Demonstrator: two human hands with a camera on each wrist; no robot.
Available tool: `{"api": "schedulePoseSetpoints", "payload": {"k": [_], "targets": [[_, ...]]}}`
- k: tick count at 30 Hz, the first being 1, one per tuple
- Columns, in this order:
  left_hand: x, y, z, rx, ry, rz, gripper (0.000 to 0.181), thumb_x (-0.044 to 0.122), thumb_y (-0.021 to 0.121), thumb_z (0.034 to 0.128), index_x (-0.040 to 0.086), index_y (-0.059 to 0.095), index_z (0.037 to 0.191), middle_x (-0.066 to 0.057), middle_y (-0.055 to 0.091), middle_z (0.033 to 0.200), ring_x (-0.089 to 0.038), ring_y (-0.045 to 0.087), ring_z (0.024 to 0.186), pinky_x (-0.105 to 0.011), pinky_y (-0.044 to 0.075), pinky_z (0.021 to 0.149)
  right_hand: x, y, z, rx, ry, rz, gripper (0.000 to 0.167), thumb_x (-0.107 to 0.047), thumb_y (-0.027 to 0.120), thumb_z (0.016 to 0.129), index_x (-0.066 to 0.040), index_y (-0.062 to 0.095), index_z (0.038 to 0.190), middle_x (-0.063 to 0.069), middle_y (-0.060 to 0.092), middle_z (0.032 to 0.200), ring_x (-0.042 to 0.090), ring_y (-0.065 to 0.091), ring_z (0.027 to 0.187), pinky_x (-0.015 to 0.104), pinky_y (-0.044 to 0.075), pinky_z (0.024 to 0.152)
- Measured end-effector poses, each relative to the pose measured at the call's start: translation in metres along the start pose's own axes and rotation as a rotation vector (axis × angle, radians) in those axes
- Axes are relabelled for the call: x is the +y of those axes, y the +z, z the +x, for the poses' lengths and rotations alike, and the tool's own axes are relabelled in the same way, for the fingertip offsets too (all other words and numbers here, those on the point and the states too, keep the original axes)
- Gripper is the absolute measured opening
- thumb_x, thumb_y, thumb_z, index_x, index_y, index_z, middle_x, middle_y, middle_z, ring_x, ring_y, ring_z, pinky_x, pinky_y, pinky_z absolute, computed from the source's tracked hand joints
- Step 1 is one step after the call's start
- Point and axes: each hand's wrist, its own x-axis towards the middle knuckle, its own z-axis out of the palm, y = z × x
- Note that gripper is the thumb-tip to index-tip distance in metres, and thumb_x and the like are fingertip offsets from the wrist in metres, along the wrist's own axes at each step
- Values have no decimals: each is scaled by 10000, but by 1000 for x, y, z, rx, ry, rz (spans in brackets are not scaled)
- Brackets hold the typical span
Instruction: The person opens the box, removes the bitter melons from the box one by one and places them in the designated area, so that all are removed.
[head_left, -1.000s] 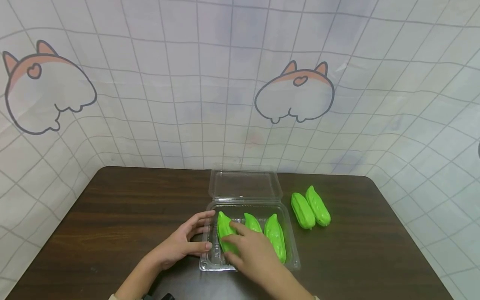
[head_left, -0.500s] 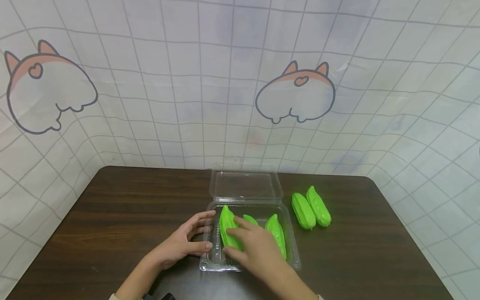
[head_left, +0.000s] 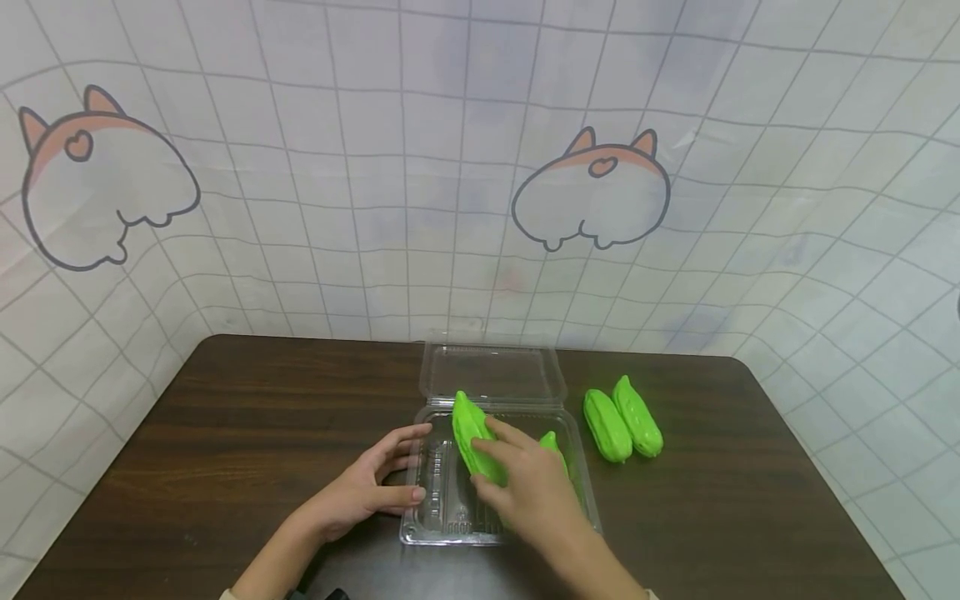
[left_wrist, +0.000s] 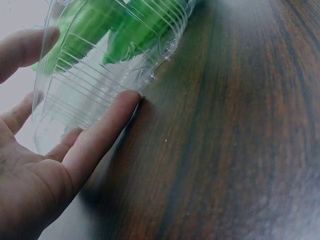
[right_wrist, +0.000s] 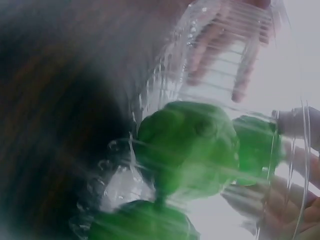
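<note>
- Dark wood table, lower half of frame
- Clear box, lower centre, lid open above it
- Left hand, lower left of centre, fingers apart, touching box's left side
- Right hand, lower centre, fingers clamped on green pod, tip toward upper left, within box outline
- Two loose pods, right of box

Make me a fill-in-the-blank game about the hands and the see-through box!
1. The right hand holds a long bumpy thing whose color is ____.
2. The left hand is at the ____ side of the box.
3. The lid of the box is ____, not closed.
4. Right of the box, ____ similar things lie on the table.

Missing words: green; left; open; two.
</note>
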Motion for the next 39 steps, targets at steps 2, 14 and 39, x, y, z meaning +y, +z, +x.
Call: {"api": "schedulePoseSetpoints", "payload": {"k": [2,14,39], "targets": [[0,0,0,-3,0,-1,800,84,713,922,231,266,1569,-207,204,1572,-451,241,1430,-491,575,858,2,-2,0,20,4,4,367,-229,878,717,-170,779,1065,72,680,1279,237,722,1007,422,596,820],[1,1,4,-11,14,7,801,114,735,911,256,284,1558,-192,192,1581,-444,229,1440,-493,571,863,18,-23,9,57,68,36,350,-200,873,736,-160,782,1072,70,692,1257,86,655,647,230,505,552],[-2,-1,-1,-26,19,6,795,84,701,928,211,249,1570,-189,198,1585,-447,233,1445,-493,568,873,70,-67,10,212,252,158,314,-153,818,807,-79,763,1107,101,691,1253,303,690,1084,359,612,702]]}}
